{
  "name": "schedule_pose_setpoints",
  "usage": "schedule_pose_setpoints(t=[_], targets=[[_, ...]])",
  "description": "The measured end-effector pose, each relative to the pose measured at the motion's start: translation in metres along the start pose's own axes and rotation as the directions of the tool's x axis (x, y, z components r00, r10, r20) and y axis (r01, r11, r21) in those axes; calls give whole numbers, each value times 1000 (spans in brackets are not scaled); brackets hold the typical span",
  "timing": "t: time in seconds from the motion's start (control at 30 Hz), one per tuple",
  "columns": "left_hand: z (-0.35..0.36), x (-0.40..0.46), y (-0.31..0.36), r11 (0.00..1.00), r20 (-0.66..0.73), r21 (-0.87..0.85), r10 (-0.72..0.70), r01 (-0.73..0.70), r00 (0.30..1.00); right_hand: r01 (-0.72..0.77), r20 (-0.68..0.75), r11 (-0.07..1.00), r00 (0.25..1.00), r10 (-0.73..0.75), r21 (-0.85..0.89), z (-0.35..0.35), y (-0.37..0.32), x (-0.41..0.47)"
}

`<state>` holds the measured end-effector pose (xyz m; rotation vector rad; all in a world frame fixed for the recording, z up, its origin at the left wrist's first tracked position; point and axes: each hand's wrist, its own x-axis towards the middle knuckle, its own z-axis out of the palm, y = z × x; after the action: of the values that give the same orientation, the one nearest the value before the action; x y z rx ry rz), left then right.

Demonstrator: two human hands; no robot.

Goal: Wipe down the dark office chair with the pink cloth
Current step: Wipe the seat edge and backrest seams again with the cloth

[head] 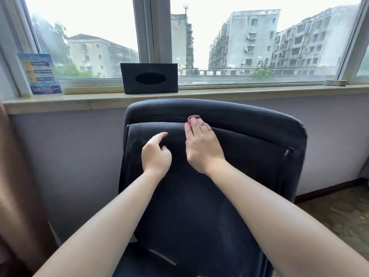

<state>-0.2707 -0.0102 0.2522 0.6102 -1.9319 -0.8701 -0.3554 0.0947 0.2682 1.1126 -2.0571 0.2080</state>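
- Window glass fills the upper half of the frame, with grey apartment blocks beyond; on the sill (239,92) stand a black tissue box (151,78) at centre and a blue leaflet (40,73) at upper left.
- Dark office chair (249,176) occupies centre frame, its backrest facing the camera below the sill.
- Right hand (202,145) lies flat at the seam near the top of the backrest, fingers straight and close together, pressing the pink cloth (194,117) against the upholstery. Only a small bunch of cloth shows past the fingertips; the rest is hidden under the hand.
- Left hand (156,153) sits at centre left of the backrest, fingers loosely curled with the index extended, holding nothing. Contact with the chair cannot be confirmed.
- Dusty grey smearing is visible on the backrest panel left of the left hand, and pale marks on the seat at the bottom of the frame.
- Assessment: wiping is under way at the upper backrest. The left panel, lower backrest and seat appear outstanding; the task is judged early to middling.
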Motion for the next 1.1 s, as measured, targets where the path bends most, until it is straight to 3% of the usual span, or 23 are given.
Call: schedule_pose_setpoints(t=[0.17, 0.43, 0.67, 0.93, 1.1], targets=[[-7, 26, -32, 999, -91, -46, -32, 28, 995, 58, 61, 994, 997, -52, -90, 17, -18, 25], [-30, 55, -75, 981, -185, -102, -179, 162, 966, 185, 99, 980, 979, -178, -75, 34, -54, 64], [-47, 73, -97, 954, -167, -201, -257, 222, 952, 306, 184, 950, 939, -289, -69, 52, -87, 98], [-61, 79, -116, 801, 58, -386, -474, 457, 879, 449, 226, 887, 880, -418, -110, 81, -138, 127], [-70, 76, -115, 830, 15, -297, -490, 472, 872, 534, 197, 826, 842, -502, -181, 85, -145, 123]])
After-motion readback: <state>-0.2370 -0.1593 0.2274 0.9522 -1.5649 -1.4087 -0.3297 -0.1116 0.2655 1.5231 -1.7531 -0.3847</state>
